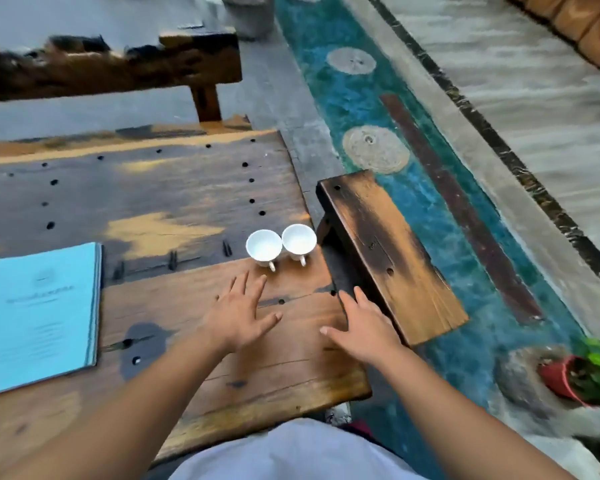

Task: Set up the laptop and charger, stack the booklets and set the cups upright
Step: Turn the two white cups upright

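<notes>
Both our hands hover low in the middle of the frame, left hand [242, 311] and right hand [362, 325], fingers spread and straight, holding nothing. Just above them the two cups [280, 244] stand upright, side by side and touching, handles toward us, near the right edge of the table [174, 195]. That step looks done, so we should draw back without nudging them. At far left lie the booklets [40, 315], stacked; no laptop or charger shows. Right of the table stands a bench [392, 254].
</notes>
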### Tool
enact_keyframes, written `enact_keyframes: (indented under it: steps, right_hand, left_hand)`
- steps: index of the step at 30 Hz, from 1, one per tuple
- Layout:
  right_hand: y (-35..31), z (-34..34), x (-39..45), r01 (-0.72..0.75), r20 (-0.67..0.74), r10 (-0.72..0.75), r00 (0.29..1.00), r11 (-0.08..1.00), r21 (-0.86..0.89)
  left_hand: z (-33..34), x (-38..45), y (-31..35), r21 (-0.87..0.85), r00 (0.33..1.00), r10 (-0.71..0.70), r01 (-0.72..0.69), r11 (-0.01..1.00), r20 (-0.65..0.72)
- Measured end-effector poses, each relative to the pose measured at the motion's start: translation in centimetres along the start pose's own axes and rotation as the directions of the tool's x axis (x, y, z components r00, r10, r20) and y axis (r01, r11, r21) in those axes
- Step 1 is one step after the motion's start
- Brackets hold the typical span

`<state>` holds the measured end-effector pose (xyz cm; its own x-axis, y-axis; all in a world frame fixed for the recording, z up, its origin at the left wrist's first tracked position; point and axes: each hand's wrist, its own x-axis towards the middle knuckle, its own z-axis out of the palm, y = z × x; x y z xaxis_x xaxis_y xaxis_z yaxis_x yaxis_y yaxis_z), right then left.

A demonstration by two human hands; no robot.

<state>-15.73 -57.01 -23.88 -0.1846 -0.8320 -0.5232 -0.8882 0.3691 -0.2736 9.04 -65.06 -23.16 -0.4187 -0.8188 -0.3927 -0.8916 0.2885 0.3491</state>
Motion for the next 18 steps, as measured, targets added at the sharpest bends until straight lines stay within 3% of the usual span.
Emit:
enact_keyframes:
  steps: [7,18]
  right_hand:
    - [-2.8,-4.5,9.1,0.223,0.027,-0.221,0.975,0.969,-0.103]
    - [-5.9,-5.6,21.1,0.362,0.084,-0.355,0.931,0.928,-0.084]
  left_hand:
    - [-1.5,3.5,-1.1,-0.143,0.973,-0.213,0.198,0.970,-0.093]
    - [-1.4,13.5,-2.0,-0.282,0.956,-0.289,0.264,0.923,-0.051]
